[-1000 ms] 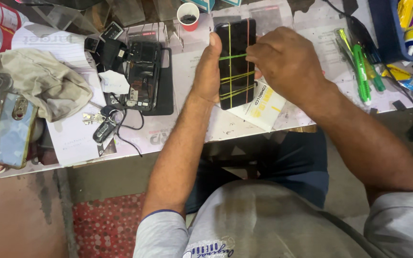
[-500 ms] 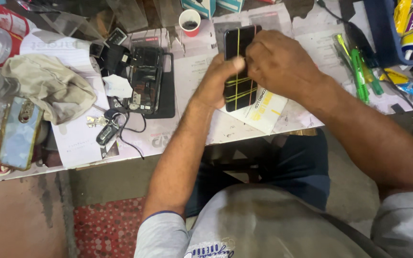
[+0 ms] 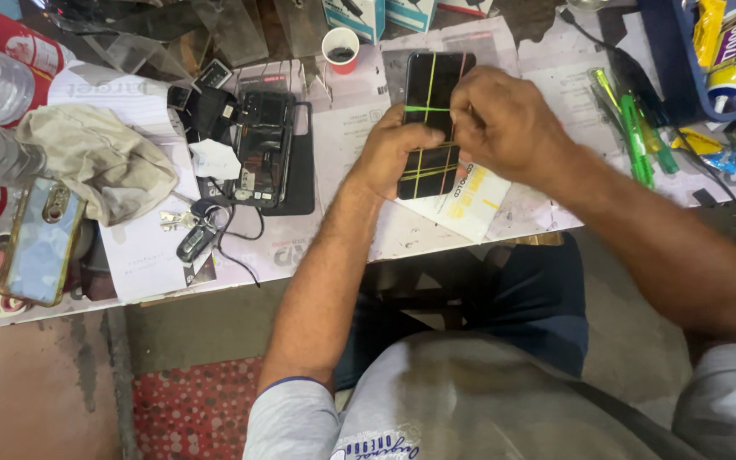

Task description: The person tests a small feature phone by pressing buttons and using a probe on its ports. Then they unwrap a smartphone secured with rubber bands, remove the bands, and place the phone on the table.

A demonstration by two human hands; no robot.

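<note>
Plainly, from the near edge outward:

Left hand (image 3: 398, 158): closed on the near left edge of the black flat glass-fronted phone (image 3: 432, 128), thumb on its face, pinning it to the table.

Right hand (image 3: 504, 123): fingers pinched shut on a thin yellow-green rubber band (image 3: 423, 108) at the phone's right edge, drawing it taut across the glass.

Phone, place: it lies flat on the white paper-covered worktable (image 3: 342, 230), right of centre, its near end resting on a white and yellow printed card (image 3: 470, 200), its far end toward a small red paper cup (image 3: 340, 47).

Phone, look: dark, glossy, screen off; several bands cross it, some lengthwise, some crosswise near the near end, one higher up. Whether the glass is fully seated under them I cannot tell.

Risk, band: stretched this tight, it could slip from the pinch and snap back, or roll off the rounded edge and loosen the others.

Risk, phone: uneven pull might shift the glass sideways, or lift the body if the left hand eases.

Risk, surroundings: a jerk to the far left could tip the cup, which holds a dark liquid, toward the opened black phone with bare insides (image 3: 259, 149) lying well left.

Far right: green plastic pens (image 3: 632, 128) lie clear of the work.
</note>
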